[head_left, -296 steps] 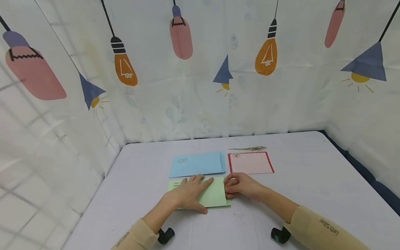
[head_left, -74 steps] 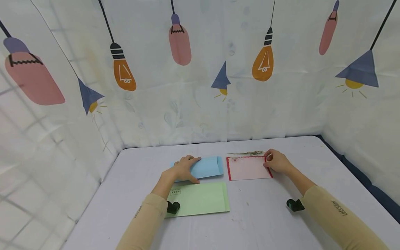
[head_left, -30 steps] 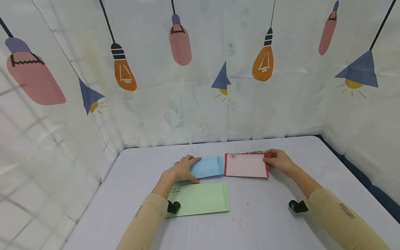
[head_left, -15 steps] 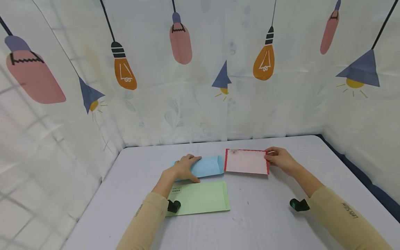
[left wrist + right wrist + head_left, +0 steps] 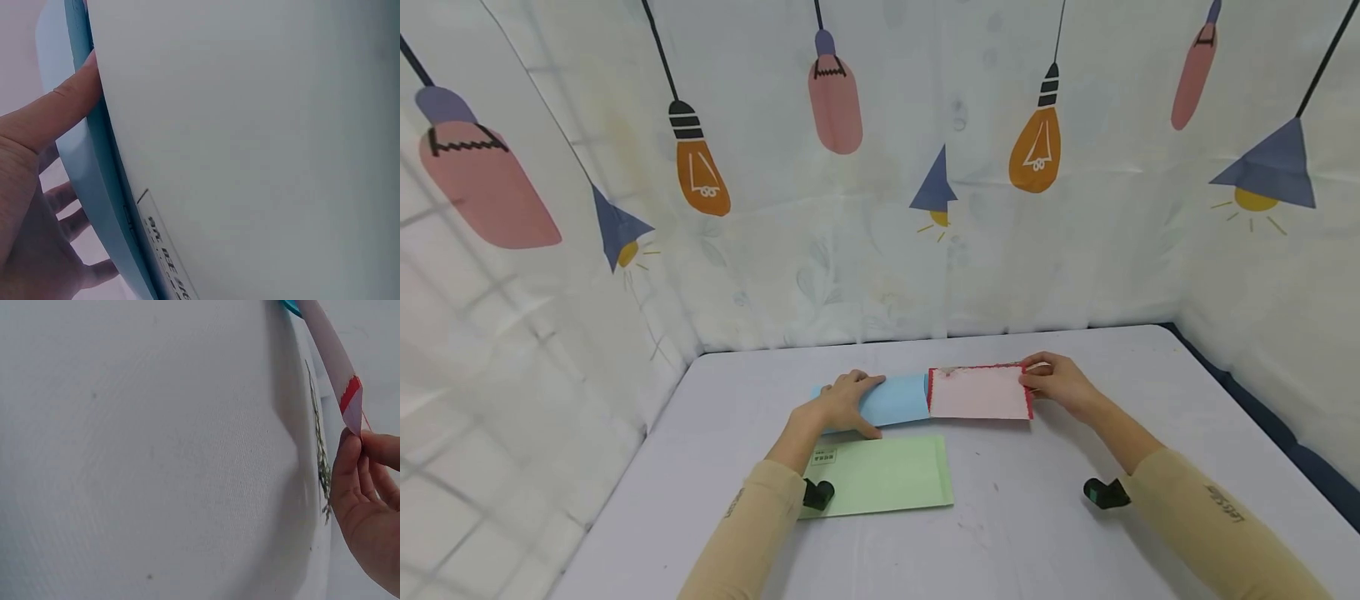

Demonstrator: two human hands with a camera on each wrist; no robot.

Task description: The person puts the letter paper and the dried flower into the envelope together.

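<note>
My left hand (image 5: 842, 402) lies spread over the left part of a blue envelope (image 5: 893, 400). In the left wrist view its thumb touches the near edge of the blue envelope (image 5: 103, 181). My right hand (image 5: 1060, 385) pinches the right edge of a pink card with a red border (image 5: 977, 394) between thumb and fingers. The card's left edge overlaps the right, flap end of the blue envelope. In the right wrist view the pinched corner of the card (image 5: 351, 406) is raised from the table and bends.
A green envelope (image 5: 883, 475) lies flat in front of the blue one, under the left wrist's black camera (image 5: 818, 495). Behind the card lies a dried sprig (image 5: 320, 450). The white table (image 5: 1030, 517) ends at a patterned curtain (image 5: 820, 258).
Earlier the left hand pressed the green envelope; it is now on the blue one. The right hand has lifted the card and brought it left, onto the blue envelope's flap end.
</note>
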